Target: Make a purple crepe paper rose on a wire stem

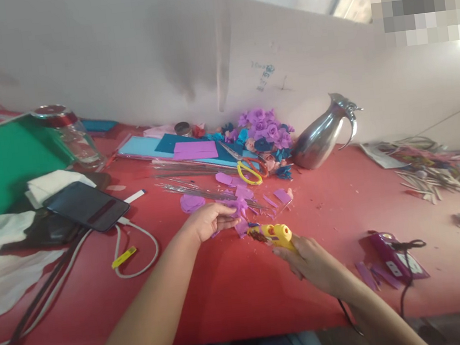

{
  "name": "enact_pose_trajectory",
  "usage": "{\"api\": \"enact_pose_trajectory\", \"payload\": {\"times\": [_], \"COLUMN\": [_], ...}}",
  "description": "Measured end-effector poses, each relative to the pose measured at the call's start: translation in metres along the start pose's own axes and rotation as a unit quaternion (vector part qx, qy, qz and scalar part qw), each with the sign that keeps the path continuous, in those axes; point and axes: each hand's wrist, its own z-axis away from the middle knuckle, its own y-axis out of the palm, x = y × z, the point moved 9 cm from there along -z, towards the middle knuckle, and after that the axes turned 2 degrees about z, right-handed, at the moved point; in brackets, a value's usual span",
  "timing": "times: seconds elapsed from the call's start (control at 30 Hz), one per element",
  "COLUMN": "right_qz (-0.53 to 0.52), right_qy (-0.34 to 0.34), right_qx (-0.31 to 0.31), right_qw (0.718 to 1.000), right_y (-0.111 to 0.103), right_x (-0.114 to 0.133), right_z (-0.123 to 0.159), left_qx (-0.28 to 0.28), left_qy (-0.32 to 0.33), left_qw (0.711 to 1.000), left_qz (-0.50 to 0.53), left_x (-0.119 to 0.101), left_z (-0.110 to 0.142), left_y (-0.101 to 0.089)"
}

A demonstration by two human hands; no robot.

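Between the fingers of my left hand [211, 220] is a purple paper flower [240, 208], pinched above the red table. My right hand [306, 260] is wrapped round a yellow hot glue gun [277, 234], its nozzle pointing left toward a purple paper piece [242, 227] just under the flower. Whether the nozzle touches the paper I cannot tell. A stack of purple paper petals [192, 202] lies left of the flower, and more cut purple pieces [224, 179] are scattered behind it. Scissors with yellow and orange handles [249, 177] rest beyond, near thin wires [188, 169].
Finished paper flowers [264, 127] are heaped by the wall, beside a metal jug [321, 139]. A phone [87, 205] with a white cable and a glass jar [79, 142] stand left. At right are a purple box [397, 257] with a black cord and a pile of scraps [425, 172].
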Motion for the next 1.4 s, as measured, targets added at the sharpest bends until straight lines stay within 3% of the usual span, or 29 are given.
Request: {"api": "enact_pose_trajectory", "payload": {"times": [0.83, 1.07, 1.4], "right_qz": [-0.006, 0.020, -0.001], "right_qy": [-0.001, 0.015, 0.016], "right_qx": [0.004, -0.020, -0.020], "right_qw": [1.000, 1.000, 1.000], "right_y": [-0.0005, -0.0089, -0.0093], "right_x": [-0.0002, -0.0019, -0.0055], "right_z": [0.0012, 0.0025, 0.0012], "left_qx": [0.009, 0.030, 0.008], "left_qy": [-0.002, 0.001, -0.001], "left_qw": [1.000, 1.000, 1.000], "left_qz": [0.001, -0.004, -0.002], "left_x": [0.0030, 0.0047, 0.0031], "left_z": [-0.0030, -0.0069, -0.0035], "left_y": [-0.0011, -0.0027, -0.0033]}}
